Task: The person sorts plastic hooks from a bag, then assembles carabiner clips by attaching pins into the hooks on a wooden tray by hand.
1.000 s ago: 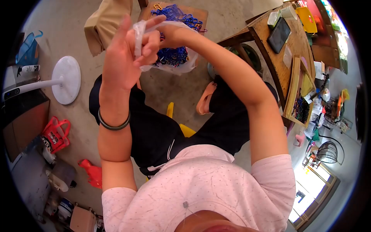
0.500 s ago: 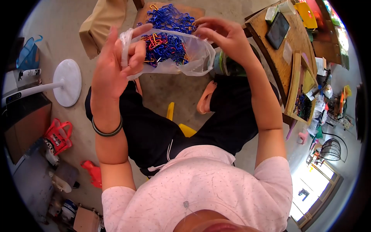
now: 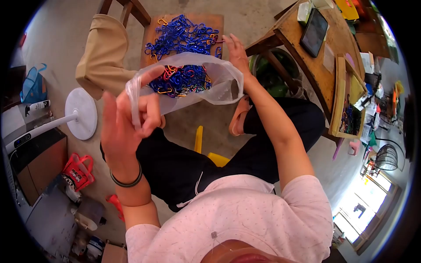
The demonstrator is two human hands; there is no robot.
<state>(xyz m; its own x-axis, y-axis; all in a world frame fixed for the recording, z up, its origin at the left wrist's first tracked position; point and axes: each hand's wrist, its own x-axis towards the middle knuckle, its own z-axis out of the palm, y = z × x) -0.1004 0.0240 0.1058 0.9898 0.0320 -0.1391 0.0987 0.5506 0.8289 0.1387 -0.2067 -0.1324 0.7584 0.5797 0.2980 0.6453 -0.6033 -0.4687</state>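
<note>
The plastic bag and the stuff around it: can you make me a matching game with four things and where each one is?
Things:
1. plastic bag
2. loose pile of hooks
3. black tablet
4. white fan base

Places:
A. on the wooden table at the right
B. on the floor at the left
C. pinched in the left hand
D. on the wooden stool, by the right hand

Pairs: 1-C, 2-D, 3-A, 4-B
</note>
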